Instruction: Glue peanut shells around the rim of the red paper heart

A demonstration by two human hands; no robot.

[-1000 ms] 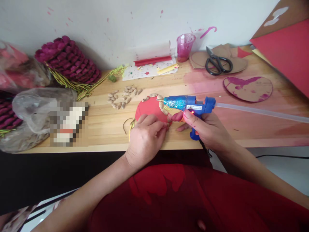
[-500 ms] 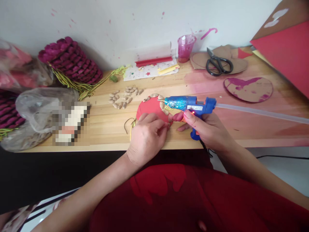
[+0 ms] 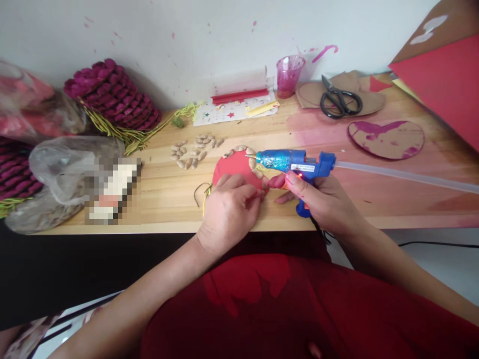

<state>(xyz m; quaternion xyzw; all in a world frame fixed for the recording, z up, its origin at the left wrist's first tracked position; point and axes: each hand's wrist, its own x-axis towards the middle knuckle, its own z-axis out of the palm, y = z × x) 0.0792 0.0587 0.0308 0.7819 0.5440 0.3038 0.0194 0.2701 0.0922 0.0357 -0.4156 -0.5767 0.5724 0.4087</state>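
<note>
My right hand (image 3: 329, 197) is wrapped round the handle of a blue hot glue gun (image 3: 284, 160), whose nozzle points left over a red rounded piece (image 3: 234, 167). A clear glue stick (image 3: 404, 177) juts from the gun's back. Unshelled peanuts (image 3: 239, 148) line the red piece's far and right rim. My left hand (image 3: 232, 202) rests over the near part of the piece, its fingers closed in a pinch at the right edge; whatever they pinch is hidden. Loose peanuts (image 3: 194, 152) lie farther back on the left. Dark and yellow cord (image 3: 202, 192) shows beside my left hand.
Black-handled scissors (image 3: 340, 102) lie on cardboard pieces at the back right, near a heart-shaped cardboard (image 3: 387, 138). A pink-stained cup (image 3: 290, 75) stands by the wall. Purple woven pieces (image 3: 116, 94) and plastic bags (image 3: 67, 169) occupy the left. Red sheets (image 3: 445, 85) lean at right.
The whole view shifts very slightly. Both hands and the glue gun keep nearly the same places over the red piece.
</note>
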